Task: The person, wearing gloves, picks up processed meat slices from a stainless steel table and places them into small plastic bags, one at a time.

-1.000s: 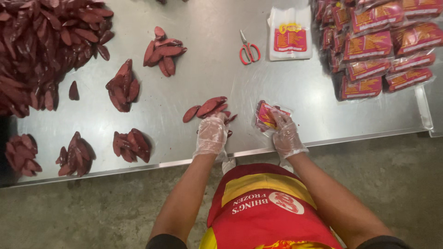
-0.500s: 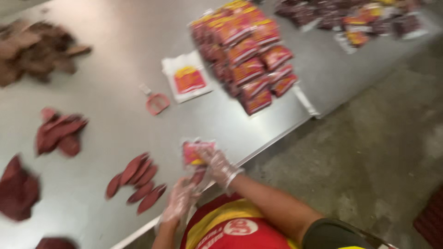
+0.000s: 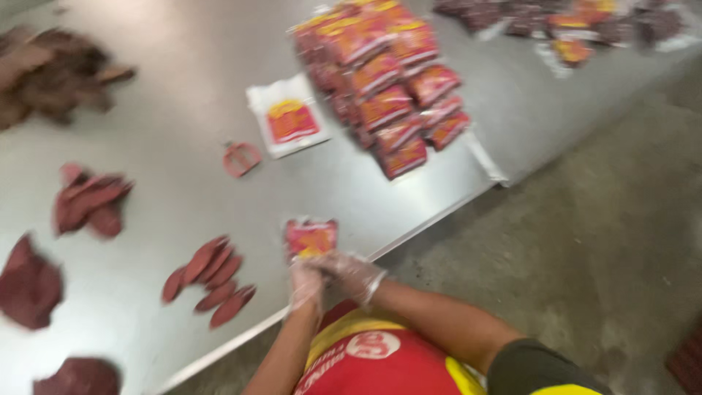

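Two gloved hands meet at the near edge of a steel table (image 3: 183,95), the left hand (image 3: 306,284) and right hand (image 3: 349,272) both closed around the lower end of a small red-and-yellow packet (image 3: 311,238) that stands up just beyond the fingertips. Just left of the left hand lies a fan of dark red slices (image 3: 210,281), with more blurred heaps farther left. Beyond the hands sit red-handled scissors (image 3: 241,158) and a flat stack of empty printed bags (image 3: 289,121), and farther off to the right a pile of filled packets (image 3: 384,88).
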